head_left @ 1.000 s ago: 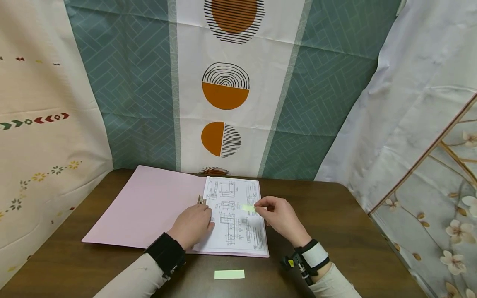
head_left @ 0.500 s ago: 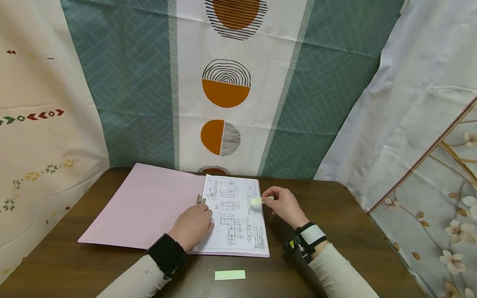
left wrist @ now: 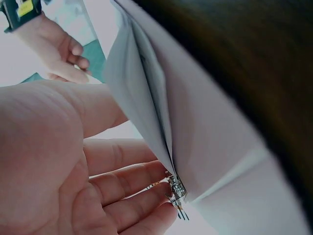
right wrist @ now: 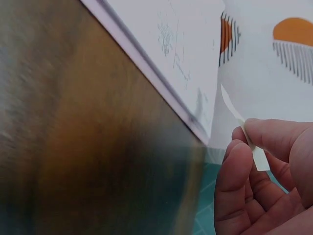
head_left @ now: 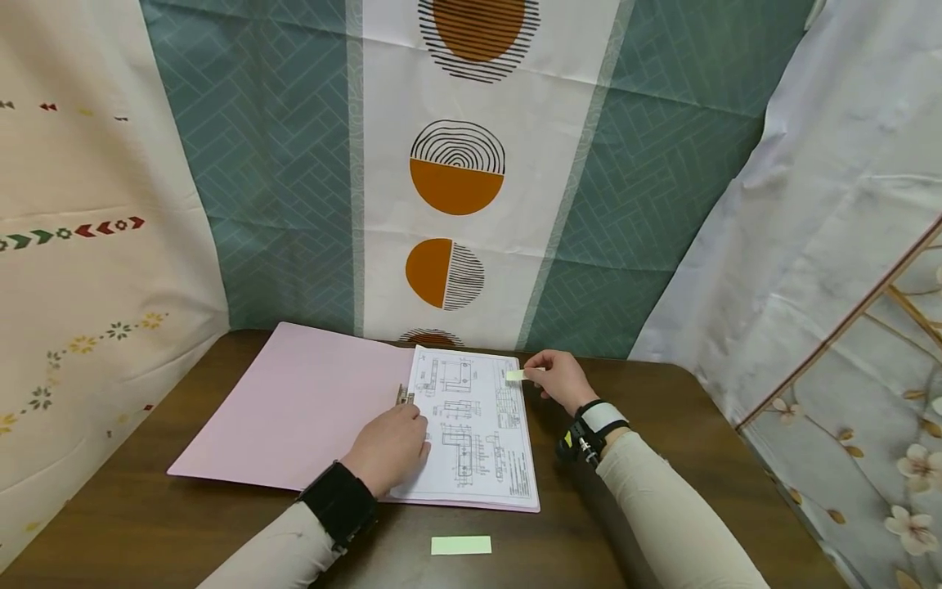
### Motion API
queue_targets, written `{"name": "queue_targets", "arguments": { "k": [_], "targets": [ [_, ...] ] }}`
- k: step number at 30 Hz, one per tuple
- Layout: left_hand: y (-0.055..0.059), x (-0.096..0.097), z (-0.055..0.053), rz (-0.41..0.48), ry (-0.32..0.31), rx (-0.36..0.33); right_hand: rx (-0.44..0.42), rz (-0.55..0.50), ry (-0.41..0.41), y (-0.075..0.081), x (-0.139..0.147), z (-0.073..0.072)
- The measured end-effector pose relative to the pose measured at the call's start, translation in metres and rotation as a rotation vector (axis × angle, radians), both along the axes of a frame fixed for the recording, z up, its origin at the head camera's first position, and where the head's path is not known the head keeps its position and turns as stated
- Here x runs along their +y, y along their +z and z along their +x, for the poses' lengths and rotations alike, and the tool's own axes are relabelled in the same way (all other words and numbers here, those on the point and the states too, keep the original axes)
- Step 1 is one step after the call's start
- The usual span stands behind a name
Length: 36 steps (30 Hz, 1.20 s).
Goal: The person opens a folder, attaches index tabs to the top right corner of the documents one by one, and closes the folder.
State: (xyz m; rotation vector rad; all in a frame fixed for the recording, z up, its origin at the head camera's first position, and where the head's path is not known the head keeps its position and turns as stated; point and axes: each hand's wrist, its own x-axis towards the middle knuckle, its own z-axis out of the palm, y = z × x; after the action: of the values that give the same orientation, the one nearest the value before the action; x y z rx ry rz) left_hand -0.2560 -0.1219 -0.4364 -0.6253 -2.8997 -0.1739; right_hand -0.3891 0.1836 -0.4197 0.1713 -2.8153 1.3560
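Note:
An open pink folder (head_left: 305, 413) lies on the table with white sheets of technical drawings (head_left: 482, 458) in its right half. My left hand (head_left: 390, 450) rests flat on the left margin of the sheets. Its fingertips are beside the folder's metal clip (left wrist: 177, 190) in the left wrist view. At the upper right edge of the top sheet, my right hand (head_left: 562, 382) pinches a pale green sticky note strip (right wrist: 260, 159) between thumb and fingers. The strip's free end (head_left: 513, 375) points left and overlaps the sheet's margin in the head view.
A second light green sticky strip (head_left: 460, 545) lies on the dark wooden table (head_left: 648, 491) in front of the folder. Patterned cloth (head_left: 456, 278) hangs behind the table, with more cloth on both sides.
My right hand has moved away from me along the sheet's right edge, carrying the sticky note strip from mid-page to near the top corner. My left hand stays on the sheets.

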Motion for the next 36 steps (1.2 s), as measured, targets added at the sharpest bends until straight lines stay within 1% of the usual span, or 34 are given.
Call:
{"name": "queue_targets", "arguments": {
  "k": [6,12,18,25,36],
  "targets": [
    [0.001,0.002,0.000,-0.021,-0.003,0.011,-0.023,0.003,-0.020,0.001,0.001,-0.013],
    [0.002,0.002,-0.001,-0.023,-0.003,0.018,-0.030,0.025,-0.025,0.003,0.000,-0.020],
    [0.000,0.001,-0.003,-0.026,0.007,0.022,-0.041,0.057,-0.030,0.003,-0.005,-0.029],
    [-0.002,0.001,-0.003,-0.032,0.015,0.015,-0.069,0.103,-0.059,-0.003,-0.006,-0.039],
    [0.001,0.003,0.000,-0.024,0.011,0.021,-0.055,0.189,-0.038,-0.014,-0.004,-0.047]
  ]
}}
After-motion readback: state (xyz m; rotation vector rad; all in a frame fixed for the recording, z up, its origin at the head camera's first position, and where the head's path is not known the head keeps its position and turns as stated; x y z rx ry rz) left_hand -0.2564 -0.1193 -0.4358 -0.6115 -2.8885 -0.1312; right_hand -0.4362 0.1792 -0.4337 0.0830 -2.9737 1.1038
